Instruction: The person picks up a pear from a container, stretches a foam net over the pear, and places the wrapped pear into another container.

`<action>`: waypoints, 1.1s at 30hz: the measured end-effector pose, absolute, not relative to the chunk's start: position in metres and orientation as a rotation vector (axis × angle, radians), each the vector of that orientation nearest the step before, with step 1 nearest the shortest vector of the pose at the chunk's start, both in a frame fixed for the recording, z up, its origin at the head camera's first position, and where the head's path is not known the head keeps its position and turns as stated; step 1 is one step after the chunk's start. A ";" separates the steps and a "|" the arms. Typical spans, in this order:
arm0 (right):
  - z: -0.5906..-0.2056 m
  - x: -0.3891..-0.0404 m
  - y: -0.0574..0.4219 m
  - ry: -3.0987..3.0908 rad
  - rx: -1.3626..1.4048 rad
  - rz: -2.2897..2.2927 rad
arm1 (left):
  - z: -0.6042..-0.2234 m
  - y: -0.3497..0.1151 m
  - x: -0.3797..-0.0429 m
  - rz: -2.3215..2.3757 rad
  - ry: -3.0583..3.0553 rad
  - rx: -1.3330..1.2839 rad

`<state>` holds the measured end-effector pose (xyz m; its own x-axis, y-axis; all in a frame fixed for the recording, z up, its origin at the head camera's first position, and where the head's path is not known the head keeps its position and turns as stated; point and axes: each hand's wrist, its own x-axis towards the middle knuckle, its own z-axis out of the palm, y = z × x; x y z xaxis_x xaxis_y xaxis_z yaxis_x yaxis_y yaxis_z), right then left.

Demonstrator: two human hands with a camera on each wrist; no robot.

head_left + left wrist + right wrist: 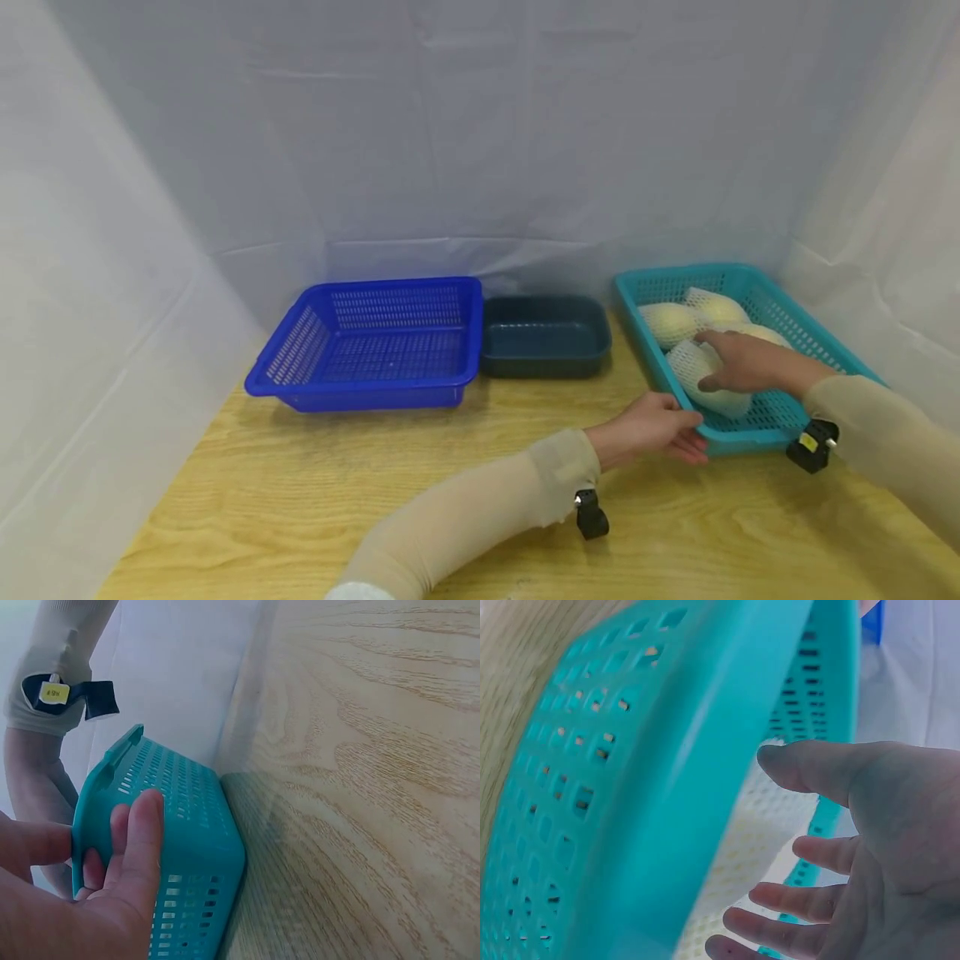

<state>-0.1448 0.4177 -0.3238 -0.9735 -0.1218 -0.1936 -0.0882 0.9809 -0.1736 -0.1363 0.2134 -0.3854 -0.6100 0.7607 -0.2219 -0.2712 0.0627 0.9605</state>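
Note:
The turquoise plastic basket (652, 367) stands at the right, with several pale yellow, round fruits in white foam netting inside. My left hand (656, 429) grips its near left corner, thumb over the rim and fingers against the outer wall, as the left wrist view also shows of the basket (191, 847). Inside the basket my right hand (753, 362) reaches over the nearest netted fruit (693, 367), fingers spread. In the right wrist view the right hand (870, 847) has its thumb and fingers apart beside the white netting (742, 847), partly hidden behind the basket wall.
A blue slotted basket (405, 354) sits on the wooden table (315, 500) at the left. Between the two baskets is a dark green rectangular tub (543, 367). White sheeting (480, 150) hangs behind and along both sides.

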 end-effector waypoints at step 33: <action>-0.323 -0.110 0.316 3.256 -0.644 -0.526 | -0.352 0.068 -0.160 0.910 2.837 1.112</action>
